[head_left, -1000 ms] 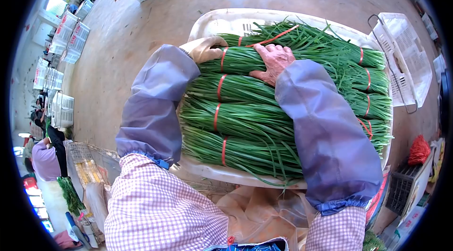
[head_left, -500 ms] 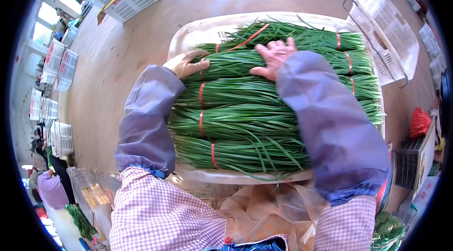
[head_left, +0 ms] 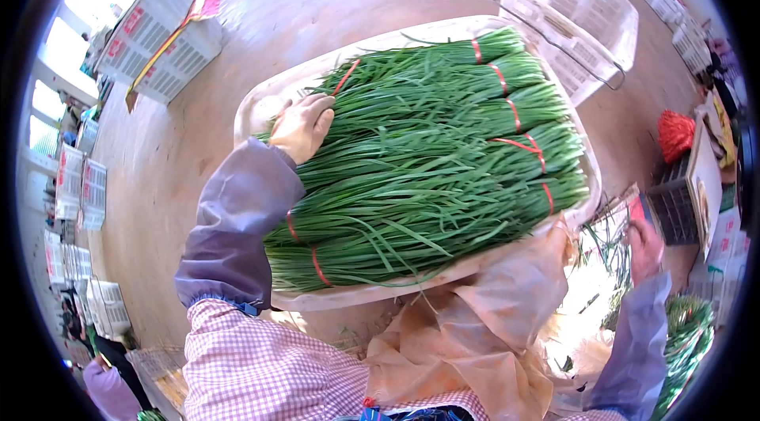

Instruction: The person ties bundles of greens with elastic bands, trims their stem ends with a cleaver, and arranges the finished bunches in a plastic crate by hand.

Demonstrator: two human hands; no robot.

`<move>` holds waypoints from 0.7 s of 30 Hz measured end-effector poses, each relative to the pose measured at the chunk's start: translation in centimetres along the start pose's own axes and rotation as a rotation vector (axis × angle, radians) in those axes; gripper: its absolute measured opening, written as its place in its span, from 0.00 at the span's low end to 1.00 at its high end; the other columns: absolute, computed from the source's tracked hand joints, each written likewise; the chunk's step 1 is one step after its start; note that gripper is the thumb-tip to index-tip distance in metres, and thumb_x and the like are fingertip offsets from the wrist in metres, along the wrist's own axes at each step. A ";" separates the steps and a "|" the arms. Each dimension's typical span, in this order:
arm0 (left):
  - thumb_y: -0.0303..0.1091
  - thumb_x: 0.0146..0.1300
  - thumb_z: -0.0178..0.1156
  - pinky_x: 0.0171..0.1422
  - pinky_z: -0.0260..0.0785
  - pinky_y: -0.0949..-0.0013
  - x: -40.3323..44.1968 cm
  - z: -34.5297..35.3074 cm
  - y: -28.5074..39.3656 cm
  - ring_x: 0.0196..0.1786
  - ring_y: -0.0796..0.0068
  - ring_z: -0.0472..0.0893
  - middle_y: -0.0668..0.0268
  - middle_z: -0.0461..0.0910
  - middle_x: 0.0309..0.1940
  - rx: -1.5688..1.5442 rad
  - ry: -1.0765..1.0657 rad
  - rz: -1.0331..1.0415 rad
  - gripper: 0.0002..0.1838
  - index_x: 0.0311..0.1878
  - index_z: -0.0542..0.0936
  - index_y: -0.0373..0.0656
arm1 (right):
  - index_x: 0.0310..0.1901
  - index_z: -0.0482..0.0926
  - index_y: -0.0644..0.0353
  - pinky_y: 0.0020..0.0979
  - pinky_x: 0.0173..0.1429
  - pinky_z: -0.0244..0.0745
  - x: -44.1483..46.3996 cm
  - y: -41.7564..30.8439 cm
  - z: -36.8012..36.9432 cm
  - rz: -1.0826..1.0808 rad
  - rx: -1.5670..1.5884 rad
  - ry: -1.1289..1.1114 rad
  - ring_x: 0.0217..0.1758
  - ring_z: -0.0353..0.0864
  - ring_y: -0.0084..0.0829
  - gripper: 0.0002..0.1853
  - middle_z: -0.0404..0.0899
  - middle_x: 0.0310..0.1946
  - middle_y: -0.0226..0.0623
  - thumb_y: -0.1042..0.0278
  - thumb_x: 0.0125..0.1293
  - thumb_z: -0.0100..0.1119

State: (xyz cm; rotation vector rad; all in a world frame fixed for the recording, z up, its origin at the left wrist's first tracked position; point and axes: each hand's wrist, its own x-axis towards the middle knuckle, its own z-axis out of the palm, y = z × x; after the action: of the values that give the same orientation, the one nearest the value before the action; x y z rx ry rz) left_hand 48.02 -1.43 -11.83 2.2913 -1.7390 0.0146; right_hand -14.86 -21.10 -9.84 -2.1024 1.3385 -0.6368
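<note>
Bundles of long green leaves point(head_left: 412, 160) fill a white plastic crate point(head_left: 594, 176), tied with red bands near their ends. On the crate's left side my left hand point(head_left: 302, 128), gloved, rests on the upper bundles with its fingers close together. What lies under its fingertips is hidden. My right hand point(head_left: 646, 250) is off to the right, outside the crate, bare and with its fingers curled. Thin green strands hang beside it; whether it holds any cannot be made out.
An empty-looking white crate with a wire handle point(head_left: 582, 17) stands behind the full one. Red string point(head_left: 677, 136) lies above a dark crate point(head_left: 674, 207) at right. More white crates point(head_left: 162, 37) stand at left, and another person point(head_left: 115, 389) is at lower left.
My right hand has left the bundles and moved down to the right, beyond the crate. My left hand still rests on the left side. The view has turned rightward.
</note>
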 end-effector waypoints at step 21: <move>0.50 0.66 0.63 0.63 0.68 0.63 7.2 3.9 7.1 0.56 0.56 0.82 0.47 0.83 0.52 -0.501 0.094 -0.353 0.30 0.62 0.79 0.35 | 0.47 0.81 0.70 0.29 0.43 0.79 -11.7 0.0 2.2 0.244 0.348 -0.044 0.36 0.84 0.28 0.10 0.85 0.35 0.41 0.77 0.67 0.57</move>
State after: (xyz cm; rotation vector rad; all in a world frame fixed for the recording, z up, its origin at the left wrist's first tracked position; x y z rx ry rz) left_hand 42.73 -10.87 -12.98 2.1332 -1.1111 -0.3353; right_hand -17.97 -9.93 -12.51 -1.6396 1.3248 -0.6610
